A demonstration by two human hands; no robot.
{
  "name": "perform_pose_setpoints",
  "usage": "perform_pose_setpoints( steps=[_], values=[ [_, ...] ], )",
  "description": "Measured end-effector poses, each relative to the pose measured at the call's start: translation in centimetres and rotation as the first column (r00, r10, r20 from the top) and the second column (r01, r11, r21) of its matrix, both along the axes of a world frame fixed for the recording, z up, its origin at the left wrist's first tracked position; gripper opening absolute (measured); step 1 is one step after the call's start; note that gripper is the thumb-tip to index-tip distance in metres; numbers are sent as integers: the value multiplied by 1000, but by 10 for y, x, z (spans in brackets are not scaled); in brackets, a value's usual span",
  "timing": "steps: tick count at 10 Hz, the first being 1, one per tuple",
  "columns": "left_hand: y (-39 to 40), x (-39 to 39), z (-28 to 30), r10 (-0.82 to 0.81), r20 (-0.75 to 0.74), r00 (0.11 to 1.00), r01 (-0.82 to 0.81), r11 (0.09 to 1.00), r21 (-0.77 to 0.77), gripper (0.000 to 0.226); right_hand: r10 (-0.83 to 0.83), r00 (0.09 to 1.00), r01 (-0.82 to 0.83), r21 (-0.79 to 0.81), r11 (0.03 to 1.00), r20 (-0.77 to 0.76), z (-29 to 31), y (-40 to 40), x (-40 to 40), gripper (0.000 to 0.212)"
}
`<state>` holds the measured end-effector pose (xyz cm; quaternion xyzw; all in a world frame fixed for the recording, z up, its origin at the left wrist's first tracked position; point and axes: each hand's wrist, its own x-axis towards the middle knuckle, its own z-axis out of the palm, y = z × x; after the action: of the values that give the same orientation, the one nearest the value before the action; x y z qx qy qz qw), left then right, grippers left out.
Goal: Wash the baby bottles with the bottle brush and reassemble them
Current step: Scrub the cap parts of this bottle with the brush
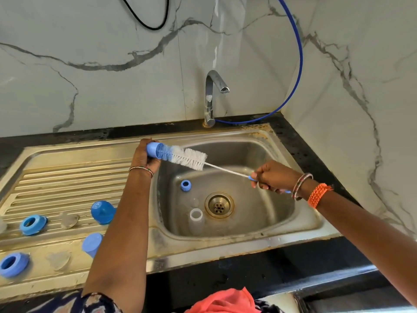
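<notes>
With left hand (144, 154) gripping the blue cap (154, 150) and right hand (274, 176) gripping the bottle brush (191, 158), a hard thrust could knock the cap loose into the sink (282, 213).

You face a corner of white marble walls (101, 64) with grey veins. A black counter (300, 145) holds a steel sink (270, 224) with a ribbed drainboard (67, 177). A chrome tap (211, 98) stands behind it, beside a blue hose (299, 64) and a black cable (146, 23).

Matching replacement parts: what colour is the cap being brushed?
Blue cap, clearest in the head view.
</notes>
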<state>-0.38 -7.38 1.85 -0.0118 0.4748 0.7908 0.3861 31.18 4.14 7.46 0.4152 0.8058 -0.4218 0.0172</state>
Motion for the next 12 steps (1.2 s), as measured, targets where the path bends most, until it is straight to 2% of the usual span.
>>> perform_pose_setpoints(
  steps=[1,2,3,4,5,6,7,8,9,10,11,12],
  values=[
    [-1,-5,-1,-94,19,995,95,990,-102,35,103,991,2,769,640,-88,-7,-2,-1,16],
    [-3,-1,-2,-145,35,989,149,965,-216,35,307,950,12,991,134,-53,-10,5,0,10],
    [1,-2,-6,-70,-11,997,68,985,-162,20,311,948,5,983,184,-63,-13,4,-4,12],
    [-3,1,-4,16,-3,1000,-16,1000,-10,22,7,988,58,404,913,-157,4,-3,-10,19],
    [-1,2,5,105,38,994,-109,987,117,25,-147,985,111,-309,944,-94,6,3,-13,29],
    [2,5,4,117,66,991,-124,983,134,21,78,996,-41,609,792,-34,-4,7,-12,20],
    [4,7,-5,44,43,998,-46,998,46,16,322,946,-34,999,23,24,-6,17,-8,12],
    [3,8,-14,65,65,996,-67,998,18,28,319,947,1,990,144,-48,-3,17,-14,11],
    [1,13,-10,132,95,987,-139,988,67,26,-16,1000,16,79,997,4,19,8,-19,23],
    [-1,14,-4,171,106,980,-181,979,92,26,-79,996,84,-456,886,31,16,15,-19,31],
    [-1,22,3,140,112,984,-154,979,134,28,111,988,-151,519,842,108,8,14,-17,28],
    [-2,27,5,82,78,994,-91,989,119,28,305,948,-103,994,35,87,4,20,-8,10]
  ],
)
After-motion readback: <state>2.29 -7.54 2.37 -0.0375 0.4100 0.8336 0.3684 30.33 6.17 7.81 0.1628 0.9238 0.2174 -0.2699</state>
